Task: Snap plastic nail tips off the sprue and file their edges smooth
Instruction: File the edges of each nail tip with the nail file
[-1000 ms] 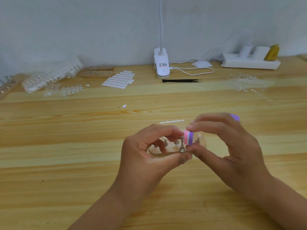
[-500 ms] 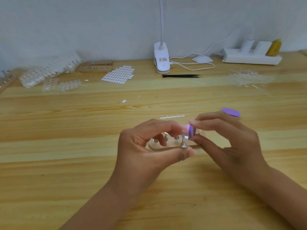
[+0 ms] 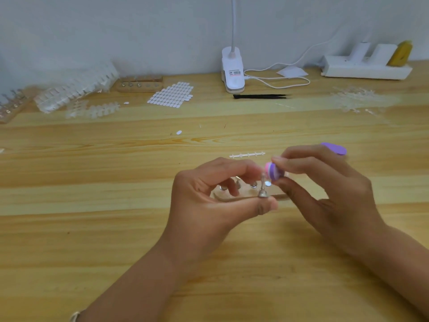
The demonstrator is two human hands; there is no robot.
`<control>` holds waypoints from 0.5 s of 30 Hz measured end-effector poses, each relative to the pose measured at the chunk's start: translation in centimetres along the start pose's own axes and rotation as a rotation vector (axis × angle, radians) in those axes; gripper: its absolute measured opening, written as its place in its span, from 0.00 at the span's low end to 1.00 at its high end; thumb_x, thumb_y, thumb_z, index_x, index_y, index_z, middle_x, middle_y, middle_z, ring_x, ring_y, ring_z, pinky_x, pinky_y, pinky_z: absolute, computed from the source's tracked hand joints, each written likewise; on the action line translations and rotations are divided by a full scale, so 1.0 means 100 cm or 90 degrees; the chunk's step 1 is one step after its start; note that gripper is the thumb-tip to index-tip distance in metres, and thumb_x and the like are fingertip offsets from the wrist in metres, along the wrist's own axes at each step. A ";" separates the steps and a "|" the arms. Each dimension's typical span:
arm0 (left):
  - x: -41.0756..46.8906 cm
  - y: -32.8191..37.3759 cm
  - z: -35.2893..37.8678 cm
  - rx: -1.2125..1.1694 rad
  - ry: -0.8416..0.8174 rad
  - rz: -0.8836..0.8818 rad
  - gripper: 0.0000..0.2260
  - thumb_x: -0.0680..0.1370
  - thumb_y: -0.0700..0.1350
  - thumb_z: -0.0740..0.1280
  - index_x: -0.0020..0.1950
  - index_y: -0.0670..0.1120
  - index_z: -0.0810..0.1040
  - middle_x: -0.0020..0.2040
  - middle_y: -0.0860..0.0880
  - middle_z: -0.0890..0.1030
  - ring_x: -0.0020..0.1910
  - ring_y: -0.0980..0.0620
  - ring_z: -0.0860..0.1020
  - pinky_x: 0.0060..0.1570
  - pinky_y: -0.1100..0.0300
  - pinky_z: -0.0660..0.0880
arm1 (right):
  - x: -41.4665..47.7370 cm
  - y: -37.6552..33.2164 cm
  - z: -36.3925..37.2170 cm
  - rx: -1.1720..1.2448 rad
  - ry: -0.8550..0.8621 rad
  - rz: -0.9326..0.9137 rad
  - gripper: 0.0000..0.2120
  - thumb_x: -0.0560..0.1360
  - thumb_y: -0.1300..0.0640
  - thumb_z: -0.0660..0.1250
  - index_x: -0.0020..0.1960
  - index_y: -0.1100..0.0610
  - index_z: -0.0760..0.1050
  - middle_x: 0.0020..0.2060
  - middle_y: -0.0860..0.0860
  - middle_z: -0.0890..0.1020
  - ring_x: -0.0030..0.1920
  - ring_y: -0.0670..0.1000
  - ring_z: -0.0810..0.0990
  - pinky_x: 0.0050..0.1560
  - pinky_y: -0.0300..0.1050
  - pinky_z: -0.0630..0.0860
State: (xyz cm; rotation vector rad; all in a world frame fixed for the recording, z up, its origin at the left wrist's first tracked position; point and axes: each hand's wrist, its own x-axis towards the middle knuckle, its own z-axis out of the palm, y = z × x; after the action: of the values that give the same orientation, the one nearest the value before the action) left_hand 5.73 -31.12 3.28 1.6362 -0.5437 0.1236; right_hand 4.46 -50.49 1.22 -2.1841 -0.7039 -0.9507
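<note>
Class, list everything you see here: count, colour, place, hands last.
nail file: one, purple-pink, centre
metal peg: one, silver, centre
clear stand: one, transparent, centre
bare sprue: one, clear, behind clear stand
tweezers: one, black, back centre
clip lamp: one, white, back centre
power strip: one, white, back right
sticker sheet: one, white, back left
sprue heaps: two, clear, back left and back right
wooden stand: one, tan, back left
table: one, light wood, underneath
left hand: one, pinches metal peg
right hand: one, pinches nail file

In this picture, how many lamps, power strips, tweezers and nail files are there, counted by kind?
Clip lamp: 1
Power strip: 1
Black tweezers: 1
Nail file, held in the right hand: 1
Total: 4
</note>
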 end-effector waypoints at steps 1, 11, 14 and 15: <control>0.000 0.000 -0.001 -0.009 0.003 -0.003 0.14 0.61 0.41 0.82 0.44 0.49 0.85 0.40 0.53 0.83 0.38 0.54 0.77 0.38 0.62 0.73 | 0.000 0.000 -0.001 0.008 -0.002 0.018 0.12 0.75 0.68 0.71 0.57 0.61 0.78 0.50 0.52 0.79 0.52 0.44 0.78 0.58 0.31 0.72; 0.006 -0.005 -0.008 -0.073 0.055 -0.054 0.13 0.63 0.44 0.80 0.46 0.49 0.85 0.43 0.50 0.85 0.40 0.55 0.80 0.38 0.59 0.76 | 0.005 0.010 -0.004 -0.061 0.022 0.049 0.09 0.75 0.65 0.71 0.55 0.64 0.81 0.47 0.53 0.80 0.49 0.45 0.78 0.57 0.31 0.72; 0.004 -0.006 -0.003 -0.100 0.062 -0.086 0.13 0.67 0.40 0.77 0.50 0.51 0.85 0.45 0.50 0.86 0.40 0.55 0.81 0.41 0.55 0.78 | 0.005 0.004 -0.003 -0.058 0.017 0.047 0.11 0.74 0.64 0.72 0.56 0.63 0.81 0.47 0.53 0.81 0.46 0.45 0.78 0.55 0.35 0.74; 0.003 -0.007 -0.002 -0.108 0.061 -0.083 0.12 0.69 0.39 0.75 0.51 0.51 0.85 0.45 0.50 0.86 0.40 0.55 0.82 0.40 0.59 0.79 | 0.004 0.003 -0.002 -0.060 0.012 0.053 0.12 0.73 0.64 0.73 0.56 0.63 0.82 0.47 0.53 0.81 0.46 0.45 0.77 0.55 0.36 0.75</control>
State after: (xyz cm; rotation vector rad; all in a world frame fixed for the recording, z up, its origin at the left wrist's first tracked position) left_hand 6.29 -31.00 2.83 1.4882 -0.3628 0.0568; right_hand 4.76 -50.76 1.56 -2.2646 -0.5652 -0.9778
